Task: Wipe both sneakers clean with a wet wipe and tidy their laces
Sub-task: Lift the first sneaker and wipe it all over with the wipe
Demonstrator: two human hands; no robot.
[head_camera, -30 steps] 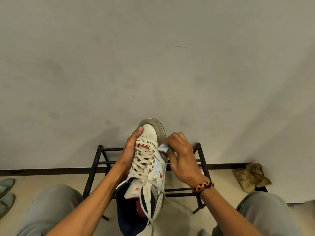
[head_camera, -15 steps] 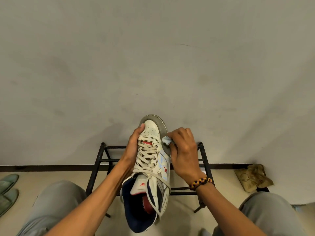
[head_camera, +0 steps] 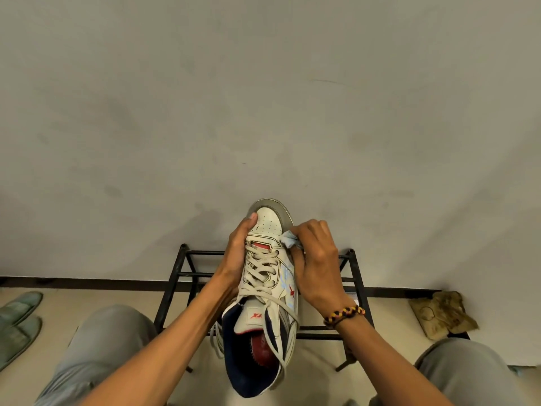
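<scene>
One sneaker [head_camera: 265, 276] is in view, white with red marks and a dark blue lining, held up in the air between the person's knees with its toe pointing away toward the wall [head_camera: 263, 98]. Its laces [head_camera: 259, 266] are threaded through the eyelets, and the loose ends hang down over the collar on both sides.

The left hand [head_camera: 237, 253] grips the sneaker's left side, fingers wrapped underneath and the thumb lying along the upper, its tip resting near the toe cap. The right hand [head_camera: 317, 263] has its fingers curled around one crumpled wet wipe [head_camera: 289, 239], pale blue-white, and presses it against the right side of the shoe just behind the toe. A braided bracelet [head_camera: 345, 313] in black, yellow and red circles the right wrist.

Behind the shoe stands one black metal rack [head_camera: 358, 276] against the wall. Two pale green slippers [head_camera: 17, 320] lie side by side on the floor at the far left. One crumpled brown bag [head_camera: 440, 313] sits on the floor at the right. Both knees wear grey trousers [head_camera: 96, 341].
</scene>
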